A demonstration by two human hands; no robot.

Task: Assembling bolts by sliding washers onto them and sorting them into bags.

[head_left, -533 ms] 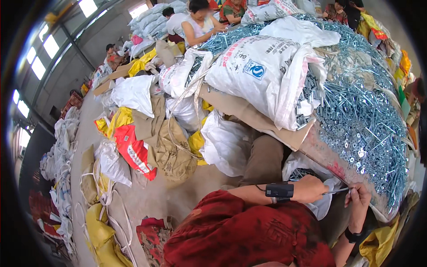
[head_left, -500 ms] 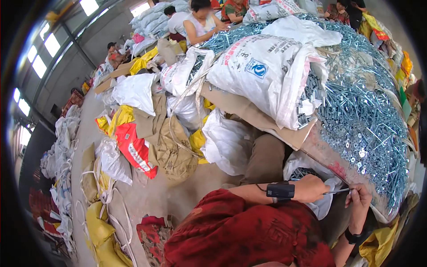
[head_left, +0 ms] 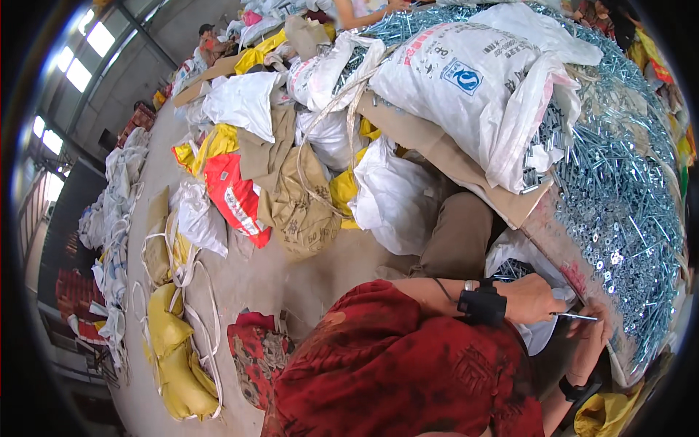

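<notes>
Beside many bolts [head_left: 613, 175] left loose, our left fingers [head_left: 546, 298] grip one rod [head_left: 577, 316]; whether our right fingers [head_left: 601, 326] do, we cannot tell.

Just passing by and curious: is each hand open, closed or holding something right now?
Left hand: closed, holding a slim metal rod.
Right hand: at the rod's far end; can't tell whether its grip is closed.

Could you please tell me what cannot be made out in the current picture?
Head view:
- Silver rod: one end hidden in the left hand.
- Co-worker at top centre: head cut off by the upper edge.
- Largest white sack: most contents hidden by its fabric.
- Washers: too small to count.
</notes>
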